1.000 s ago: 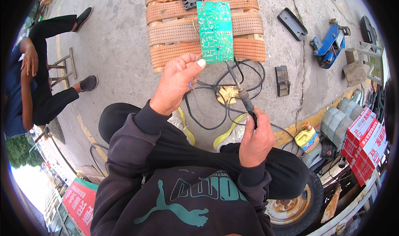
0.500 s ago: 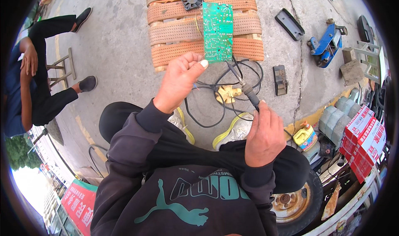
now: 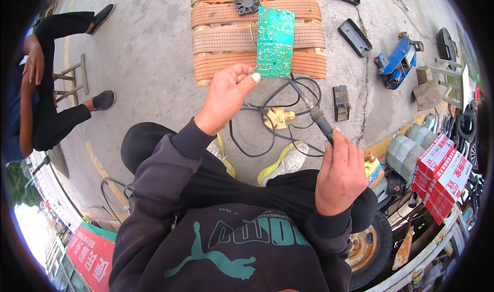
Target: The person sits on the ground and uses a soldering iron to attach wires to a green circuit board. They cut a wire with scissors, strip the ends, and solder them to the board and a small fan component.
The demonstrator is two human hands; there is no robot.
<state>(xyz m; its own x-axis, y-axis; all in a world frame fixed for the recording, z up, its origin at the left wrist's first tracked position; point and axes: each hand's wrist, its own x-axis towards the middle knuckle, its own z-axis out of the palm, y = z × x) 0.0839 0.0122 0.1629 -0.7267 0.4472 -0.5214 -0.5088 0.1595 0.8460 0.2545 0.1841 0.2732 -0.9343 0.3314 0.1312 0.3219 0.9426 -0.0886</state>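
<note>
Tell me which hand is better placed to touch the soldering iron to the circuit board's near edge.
Probably the right: the right grip has the soldering iron, tip toward the circuit board, while the left grip is at the board's near-left corner.

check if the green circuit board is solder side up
Solder side up: the green circuit board shows small solder dots across the face turned toward the camera.

On my feed, teal block lettering (image 3: 261,233) and a leaping-animal emblem (image 3: 216,260) mark the dark sweatshirt (image 3: 278,266); white characters cover the red banner (image 3: 91,258), and print covers the red-and-white carton (image 3: 440,171).
</note>
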